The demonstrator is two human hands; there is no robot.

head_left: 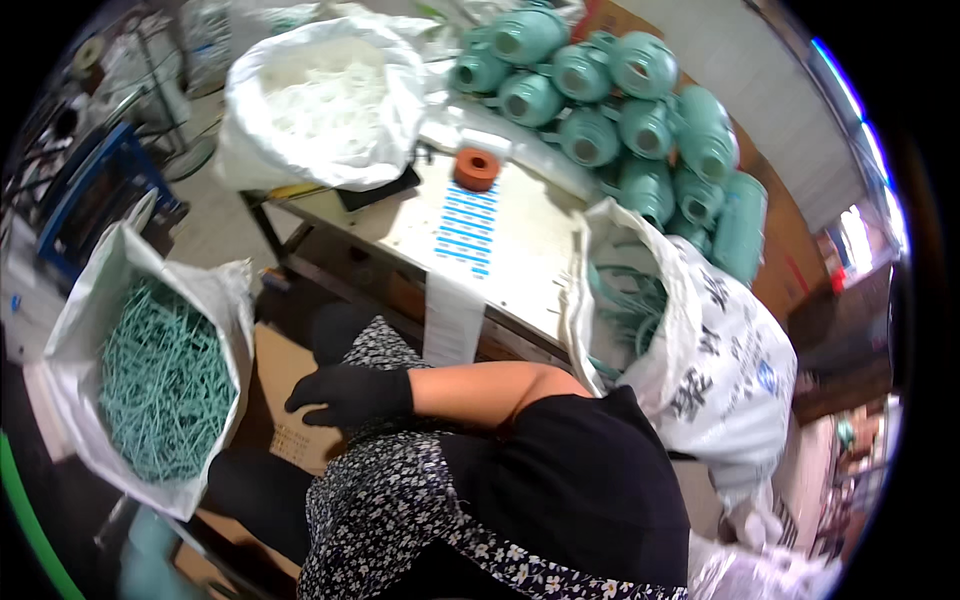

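Observation:
My right hand (352,396), in a black glove, reaches leftward across my lap over the black-and-white floral cloth (400,490). Its fingers are apart and slightly curled, and no object shows in them. To its left, a white woven sack (70,350) stands with its mouth spread, full of thin teal plastic strips (165,385). Brown cardboard (275,370) lies between that sack and my hand. At the lower left edge is a blurred teal object (150,560) whose kind I cannot make out. My left hand is not visible.
A white table (540,240) ahead holds an orange-brown tape roll (477,168) and a blue-and-white label sheet (467,230). Several teal bottle-shaped housings (590,137) are piled behind. A sack of white parts (240,130) stands back left; another sack (735,370) with teal parts stands right.

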